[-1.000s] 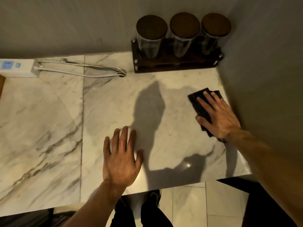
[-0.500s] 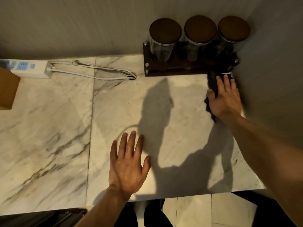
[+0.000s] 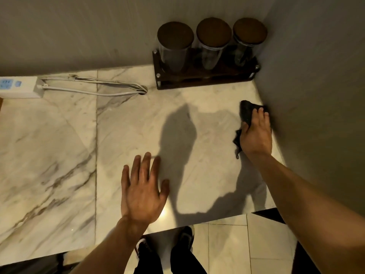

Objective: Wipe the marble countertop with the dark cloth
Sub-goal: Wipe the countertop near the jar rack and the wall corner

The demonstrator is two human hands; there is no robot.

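The white marble countertop (image 3: pixel 59 147) with grey veins fills most of the view. My right hand (image 3: pixel 255 133) presses the dark cloth (image 3: pixel 246 112) flat on the marble at the right edge, against the side wall. The cloth shows beyond my fingertips and beside my thumb, with the rest hidden under my palm. My left hand (image 3: pixel 143 188) lies flat on the marble near the front edge, fingers spread, holding nothing.
A dark wooden rack (image 3: pixel 205 80) with three lidded glass jars (image 3: pixel 175 48) stands in the back right corner. A white power strip (image 3: pixel 19 87) and its cables (image 3: pixel 94 88) lie at the back left. Walls close the back and right sides. The front edge drops to tiled floor (image 3: pixel 227 244).
My right hand pushed the cloth up toward the jar rack, then pulled it back down along the right wall. My left hand stayed flat in place.
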